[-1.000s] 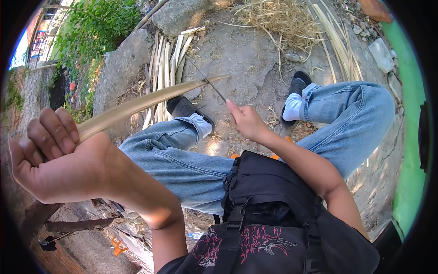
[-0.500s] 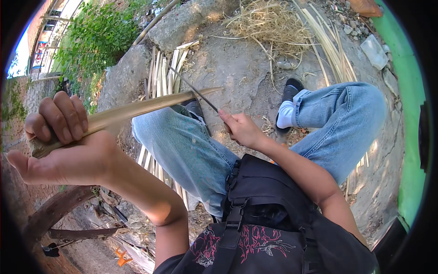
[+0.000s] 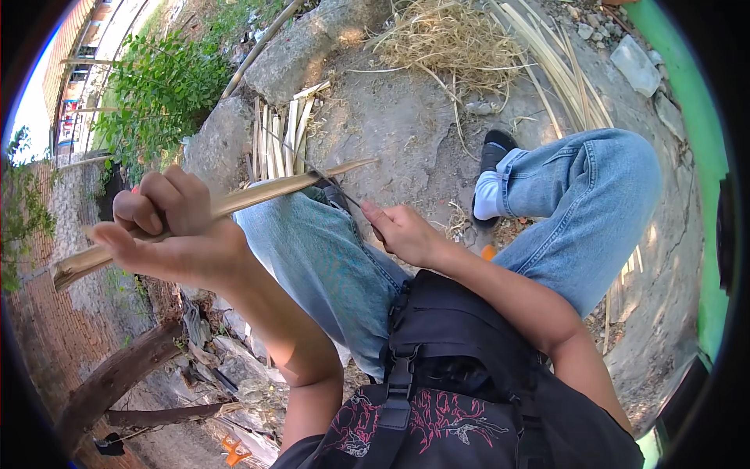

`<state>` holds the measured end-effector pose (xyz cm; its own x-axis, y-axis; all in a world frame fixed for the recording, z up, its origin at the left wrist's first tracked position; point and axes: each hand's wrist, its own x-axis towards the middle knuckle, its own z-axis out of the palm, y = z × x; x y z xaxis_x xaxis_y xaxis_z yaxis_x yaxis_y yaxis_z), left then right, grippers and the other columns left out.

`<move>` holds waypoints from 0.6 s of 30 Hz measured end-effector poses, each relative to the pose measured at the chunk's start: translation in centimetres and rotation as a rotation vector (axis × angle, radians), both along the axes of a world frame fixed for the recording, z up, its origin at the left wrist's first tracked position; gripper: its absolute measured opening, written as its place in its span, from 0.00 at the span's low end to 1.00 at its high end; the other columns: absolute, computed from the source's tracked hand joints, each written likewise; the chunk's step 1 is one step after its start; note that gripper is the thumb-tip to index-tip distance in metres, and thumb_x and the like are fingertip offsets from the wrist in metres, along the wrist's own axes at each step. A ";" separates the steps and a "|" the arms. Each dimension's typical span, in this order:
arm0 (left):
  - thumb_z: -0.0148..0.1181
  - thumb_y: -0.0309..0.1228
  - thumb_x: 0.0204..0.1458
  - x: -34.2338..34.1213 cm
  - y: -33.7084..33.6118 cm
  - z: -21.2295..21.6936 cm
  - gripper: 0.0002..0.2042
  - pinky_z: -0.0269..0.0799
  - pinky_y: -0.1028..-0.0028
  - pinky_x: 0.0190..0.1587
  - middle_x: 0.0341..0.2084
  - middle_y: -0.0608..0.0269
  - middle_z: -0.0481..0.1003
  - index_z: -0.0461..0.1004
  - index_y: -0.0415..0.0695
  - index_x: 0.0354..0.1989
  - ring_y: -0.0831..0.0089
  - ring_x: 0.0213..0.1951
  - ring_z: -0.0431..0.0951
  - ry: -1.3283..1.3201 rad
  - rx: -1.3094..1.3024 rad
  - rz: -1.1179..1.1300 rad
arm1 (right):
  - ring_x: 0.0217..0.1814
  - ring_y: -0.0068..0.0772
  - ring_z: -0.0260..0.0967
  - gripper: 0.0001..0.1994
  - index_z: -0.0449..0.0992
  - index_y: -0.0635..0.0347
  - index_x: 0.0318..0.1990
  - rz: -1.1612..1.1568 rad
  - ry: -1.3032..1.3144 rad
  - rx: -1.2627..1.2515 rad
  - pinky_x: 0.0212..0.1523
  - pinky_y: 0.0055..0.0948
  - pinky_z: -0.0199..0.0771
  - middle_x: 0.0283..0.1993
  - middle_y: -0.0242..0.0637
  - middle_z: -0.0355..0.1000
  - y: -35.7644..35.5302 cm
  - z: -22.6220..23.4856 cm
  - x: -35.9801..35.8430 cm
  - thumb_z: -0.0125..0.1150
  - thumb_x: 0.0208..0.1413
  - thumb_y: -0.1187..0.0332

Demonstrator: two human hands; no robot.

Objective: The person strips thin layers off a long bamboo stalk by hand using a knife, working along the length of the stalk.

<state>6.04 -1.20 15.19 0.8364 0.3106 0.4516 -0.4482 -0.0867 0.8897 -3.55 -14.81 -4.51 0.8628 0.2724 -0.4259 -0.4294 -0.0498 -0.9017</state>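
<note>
Strip of wood [image 3: 269, 191] sits in the curled left hand [image 3: 178, 233] at nine o'clock; right hand [image 3: 401, 234], central, clamps what from here seems a thin blade [image 3: 350, 199], pointing toward ten.

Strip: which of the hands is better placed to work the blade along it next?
Probably the right hand: it holds the blade, which crosses the strip toward its thin end. The left hand is curled around the strip, so it seems occupied.

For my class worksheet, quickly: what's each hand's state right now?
Left hand: curled closed, holding the pale strip.
Right hand: closed, holding the thin dark blade.
</note>
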 end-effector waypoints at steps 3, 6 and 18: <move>0.36 0.73 0.47 0.4 -0.8 -0.6 0.33 0.33 0.83 0.14 0.09 0.74 0.43 0.46 0.53 0.17 0.84 0.12 0.40 -0.218 -0.069 0.228 | 0.17 0.31 0.55 0.34 0.67 0.70 0.17 0.011 -0.062 0.143 0.23 0.37 0.58 0.12 0.40 0.58 0.2 1.8 -0.1 0.39 0.61 0.43; 0.25 0.72 0.49 0.4 -1.4 -0.4 0.32 0.34 0.79 0.14 0.08 0.72 0.43 0.41 0.54 0.16 0.82 0.12 0.42 -0.178 0.015 0.340 | 0.19 0.30 0.57 0.34 0.67 0.70 0.18 0.019 -0.036 0.045 0.24 0.36 0.59 0.13 0.41 0.60 0.0 1.0 -0.4 0.39 0.62 0.44; 0.17 0.72 0.47 0.5 -2.7 -1.0 0.33 0.34 0.77 0.17 0.07 0.71 0.43 0.42 0.52 0.15 0.80 0.12 0.39 -0.207 0.094 0.438 | 0.20 0.26 0.53 0.30 0.67 0.70 0.22 -0.005 0.027 -0.001 0.25 0.34 0.59 0.14 0.41 0.58 -0.4 1.5 0.4 0.40 0.63 0.49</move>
<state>6.53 -3.91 14.24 0.5261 0.5628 0.6376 -0.5184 -0.3822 0.7650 -3.18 -15.21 -2.99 0.8523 0.2680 -0.4492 -0.4538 -0.0483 -0.8898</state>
